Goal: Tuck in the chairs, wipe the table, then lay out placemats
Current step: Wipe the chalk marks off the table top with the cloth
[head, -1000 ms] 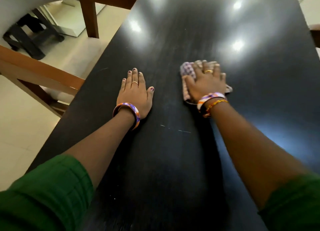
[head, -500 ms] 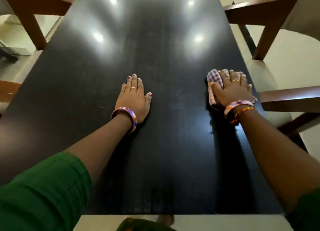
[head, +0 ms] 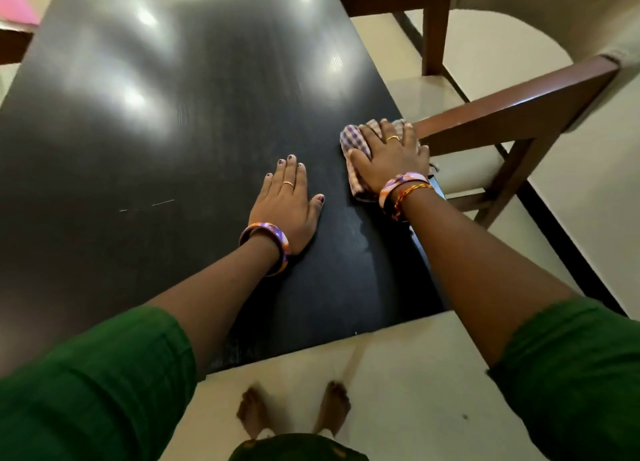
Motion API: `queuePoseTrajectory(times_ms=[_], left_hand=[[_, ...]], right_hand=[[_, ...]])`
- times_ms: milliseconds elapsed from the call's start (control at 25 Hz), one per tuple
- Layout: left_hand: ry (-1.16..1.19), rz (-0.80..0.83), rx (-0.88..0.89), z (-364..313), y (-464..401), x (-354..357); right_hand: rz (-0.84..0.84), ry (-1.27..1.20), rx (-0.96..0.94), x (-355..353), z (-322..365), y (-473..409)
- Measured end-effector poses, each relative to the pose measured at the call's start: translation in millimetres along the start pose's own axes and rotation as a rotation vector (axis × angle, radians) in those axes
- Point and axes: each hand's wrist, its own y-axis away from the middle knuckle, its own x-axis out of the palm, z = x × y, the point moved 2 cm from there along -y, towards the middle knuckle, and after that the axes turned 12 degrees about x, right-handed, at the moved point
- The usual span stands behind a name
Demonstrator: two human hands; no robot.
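No legible text or labels anywhere.

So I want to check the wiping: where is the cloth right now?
In the head view the cloth lies under the right hand at the table's right edge, beside the chair.

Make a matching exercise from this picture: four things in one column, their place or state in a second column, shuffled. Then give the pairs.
1. left hand
2. right hand
3. checked cloth
4. chair

A. under a hand at the table's right edge
B. flat on bare tabletop
C. beside the table, brown wooden frame
D. pressing down on fabric

Pairs: 1-B, 2-D, 3-A, 4-C
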Motion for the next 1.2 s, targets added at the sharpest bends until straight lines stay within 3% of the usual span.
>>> queuePoseTrajectory(times_ms=[280, 480, 600, 960, 1200], left_hand=[[0.012, 0.020, 0.138, -22, 50, 9], [0.025, 0.025, 0.234, -8, 125, 16], [0.016, -0.016, 0.167, 35, 187, 19], [0.038, -0.170, -0.300, 199, 363, 27], [0.090, -0.180, -0.454, 245, 424, 35]], right_hand=[[-0.053, -0.033, 0.170, 7, -85, 126], [-0.158, -0.006, 0.226, 21, -69, 183], [-0.179, -0.020, 0.120, 41, -20, 224], [-0.115, 0.034, -0.349, 93, 176, 332], [-0.010, 0.112, -0.728, 123, 287, 397]])
